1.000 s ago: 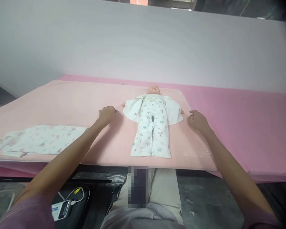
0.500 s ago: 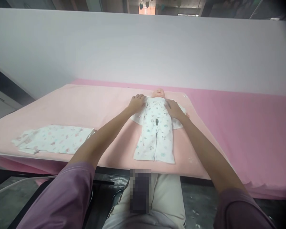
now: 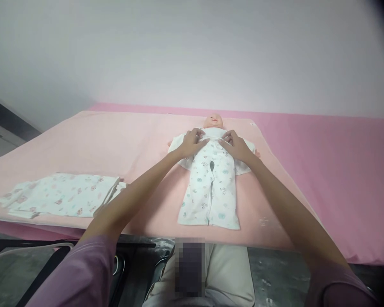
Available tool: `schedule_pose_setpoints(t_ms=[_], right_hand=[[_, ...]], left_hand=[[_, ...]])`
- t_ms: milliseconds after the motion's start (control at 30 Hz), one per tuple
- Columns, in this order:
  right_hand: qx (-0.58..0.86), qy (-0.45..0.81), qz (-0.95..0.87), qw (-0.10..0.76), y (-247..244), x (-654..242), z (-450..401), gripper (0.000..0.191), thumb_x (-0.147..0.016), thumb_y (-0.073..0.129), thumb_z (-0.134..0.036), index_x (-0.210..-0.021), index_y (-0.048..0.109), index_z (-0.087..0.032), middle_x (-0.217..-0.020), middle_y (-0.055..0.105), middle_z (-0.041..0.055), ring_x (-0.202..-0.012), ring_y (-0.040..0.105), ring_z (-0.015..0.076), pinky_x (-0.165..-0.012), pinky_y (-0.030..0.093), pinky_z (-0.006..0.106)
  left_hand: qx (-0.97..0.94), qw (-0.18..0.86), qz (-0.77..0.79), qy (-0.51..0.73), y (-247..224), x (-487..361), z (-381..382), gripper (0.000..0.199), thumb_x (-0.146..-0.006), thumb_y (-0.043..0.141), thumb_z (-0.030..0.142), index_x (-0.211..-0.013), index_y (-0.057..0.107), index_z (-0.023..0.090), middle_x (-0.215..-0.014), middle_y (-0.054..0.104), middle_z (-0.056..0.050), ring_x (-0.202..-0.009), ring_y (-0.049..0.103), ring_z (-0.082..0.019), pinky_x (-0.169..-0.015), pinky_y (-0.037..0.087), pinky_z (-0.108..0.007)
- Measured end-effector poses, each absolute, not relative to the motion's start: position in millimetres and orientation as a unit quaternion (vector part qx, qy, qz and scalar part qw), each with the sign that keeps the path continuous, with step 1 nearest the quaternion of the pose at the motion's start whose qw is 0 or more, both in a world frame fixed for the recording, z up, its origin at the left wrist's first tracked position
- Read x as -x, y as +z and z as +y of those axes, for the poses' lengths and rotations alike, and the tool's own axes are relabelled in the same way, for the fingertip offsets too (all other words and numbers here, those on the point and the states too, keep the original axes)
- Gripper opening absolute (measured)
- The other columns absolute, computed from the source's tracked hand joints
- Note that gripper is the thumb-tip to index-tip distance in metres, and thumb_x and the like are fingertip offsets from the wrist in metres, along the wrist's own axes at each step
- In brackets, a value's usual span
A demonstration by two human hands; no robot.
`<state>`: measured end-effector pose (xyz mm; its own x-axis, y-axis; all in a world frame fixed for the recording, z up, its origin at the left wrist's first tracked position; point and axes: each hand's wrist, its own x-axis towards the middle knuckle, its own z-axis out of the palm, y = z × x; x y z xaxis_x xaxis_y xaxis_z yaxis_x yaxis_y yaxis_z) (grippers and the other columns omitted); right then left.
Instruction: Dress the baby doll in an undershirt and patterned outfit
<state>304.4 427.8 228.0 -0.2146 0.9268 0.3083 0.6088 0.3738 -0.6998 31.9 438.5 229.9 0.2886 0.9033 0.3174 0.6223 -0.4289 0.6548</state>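
Looking down over the tabletop [image 3: 141,132], I see the white patterned outfit [image 3: 224,187] spread over the doll [image 3: 213,121] near the middle, with the doll's head at the far end. My left hand [image 3: 194,143] and right hand [image 3: 236,146] touch either side of the outfit's chest, fingers bent and partly open; I can't tell whether either pinches the cloth. Folded patterned fabric [image 3: 62,196] lies on the near left, beside my left forearm.
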Motion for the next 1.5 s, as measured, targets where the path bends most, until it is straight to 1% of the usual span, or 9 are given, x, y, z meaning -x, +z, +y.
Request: schedule_pose_setpoints(t_ms=[133,233,367,600,800,1000,1200,1400,1500], right_hand=[[0.491,0.214,-0.797,0.279,241,-305,402,0.057,-0.098,0.071,-0.076,-0.083,0.052,-0.025,-0.084,0.058,0.0015,-0.081,0.052,0.0216,-0.078,0.041,0.036],[0.445,0.176,-0.844,0.244,243,-314,377,0.060,-0.094,0.074,-0.077,-0.078,0.051,-0.024,-0.092,0.061,0.0064,-0.095,0.055,0.0273,-0.086,0.044,0.040],[0.436,0.199,-0.853,0.206,242,-327,345,0.056,-0.089,0.079,-0.077,-0.098,0.062,-0.024,-0.109,0.067,0.0090,-0.102,0.058,0.0296,-0.086,0.045,0.039],[0.494,0.265,-0.816,0.142,248,-327,314,0.059,-0.087,0.078,-0.078,-0.104,0.063,-0.024,-0.095,0.068,0.0049,-0.085,0.059,0.0264,-0.074,0.037,0.035],[0.533,0.273,-0.796,0.092,255,-320,292,0.121,-0.058,0.099,-0.080,-0.152,0.046,-0.025,-0.122,0.070,0.0126,-0.101,0.067,0.0361,-0.079,0.050,0.040],[0.518,0.235,-0.820,0.060,257,-315,276,0.081,-0.071,0.085,-0.088,-0.110,0.064,-0.020,-0.117,0.071,0.0146,-0.104,0.064,0.0362,-0.085,0.046,0.041],[0.468,0.157,-0.870,0.007,252,-318,256,0.093,-0.057,0.093,-0.083,-0.117,0.060,-0.020,-0.124,0.066,0.0169,-0.108,0.059,0.0375,-0.085,0.046,0.039],[0.417,0.101,-0.903,0.021,245,-318,230,0.052,-0.086,0.082,-0.067,-0.092,0.058,-0.021,-0.104,0.069,0.0134,-0.095,0.060,0.0316,-0.082,0.040,0.037],[0.378,0.076,-0.919,0.078,235,-323,212,0.034,-0.099,0.074,-0.054,-0.099,0.067,-0.020,-0.107,0.074,0.0141,-0.103,0.063,0.0320,-0.086,0.040,0.038]], left_hand=[[-0.774,0.307,0.488,0.263,245,-22,418,0.054,-0.088,0.084,0.068,-0.114,0.065,0.024,-0.102,0.068,-0.005,-0.091,0.065,-0.024,-0.078,0.050,-0.034],[-0.828,0.247,0.451,0.224,251,-12,394,0.056,-0.080,0.089,0.071,-0.101,0.067,0.023,-0.106,0.067,-0.009,-0.106,0.064,-0.032,-0.092,0.053,-0.043],[-0.847,0.215,0.436,0.216,246,-7,358,0.063,-0.077,0.089,0.073,-0.107,0.065,0.023,-0.128,0.061,-0.014,-0.127,0.058,-0.038,-0.107,0.054,-0.053],[-0.829,0.256,0.473,0.155,244,-9,320,0.062,-0.090,0.074,0.081,-0.101,0.052,0.024,-0.104,0.065,-0.011,-0.092,0.062,-0.031,-0.077,0.047,-0.043],[-0.821,0.260,0.500,0.093,254,-13,298,0.091,-0.064,0.093,0.085,-0.115,0.050,0.024,-0.121,0.065,-0.014,-0.110,0.064,-0.038,-0.082,0.050,-0.042],[-0.849,0.225,0.473,0.073,251,-15,283,0.079,-0.077,0.082,0.085,-0.118,0.056,0.023,-0.124,0.067,-0.015,-0.119,0.066,-0.041,-0.093,0.052,-0.048],[-0.830,0.224,0.507,0.065,256,-18,253,0.113,-0.062,0.095,0.079,-0.146,0.044,0.022,-0.134,0.065,-0.018,-0.130,0.063,-0.045,-0.098,0.053,-0.049],[-0.874,0.171,0.452,0.045,252,-26,237,0.083,-0.076,0.089,0.064,-0.139,0.058,0.020,-0.131,0.070,-0.016,-0.127,0.063,-0.040,-0.102,0.051,-0.048],[-0.906,0.103,0.407,0.054,247,-25,227,0.060,-0.082,0.086,0.054,-0.127,0.070,0.018,-0.130,0.070,-0.016,-0.125,0.061,-0.040,-0.103,0.050,-0.048]])
